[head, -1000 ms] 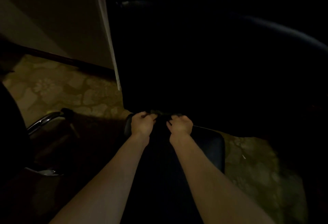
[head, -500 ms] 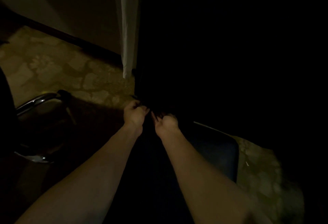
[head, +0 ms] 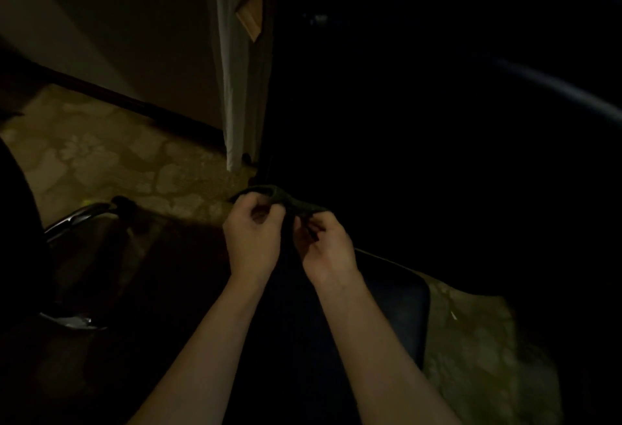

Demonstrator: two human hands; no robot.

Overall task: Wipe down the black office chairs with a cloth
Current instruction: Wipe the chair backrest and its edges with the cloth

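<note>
At the centre of the frame both hands work one dark cloth [head: 286, 201]: the left hand [head: 253, 239] has its fingers curled over the cloth's left end, and the right hand [head: 324, 246] pinches the other end between thumb and fingertips, so the cloth runs as a narrow band arching between and just above them. It looks bunched or twisted rather than spread flat, though the dim light hides its folds. Neither hand presses the cloth to any surface; it is held in the air above the black seat [head: 397, 303] that lies under the forearms at lower centre, its right edge catching a faint sheen. The chair's back rises as a dark mass filling the upper right of the frame, with too little light to show whether it is clean or dusty. At the left edge a second chair shows only a chrome armrest [head: 79, 219] and part of a shiny base lower down. Beyond the hands, patterned carpet [head: 111, 158] runs to a dark skirting board and a pale wall, and a white curtain or drape [head: 235, 88] hangs at upper centre. Judged from this, the person seems to be readying or refolding the cloth rather than wiping. No wiped area can be made out, so how much of either chair is done cannot be told; at least the next wiping stroke is still to come.
</note>
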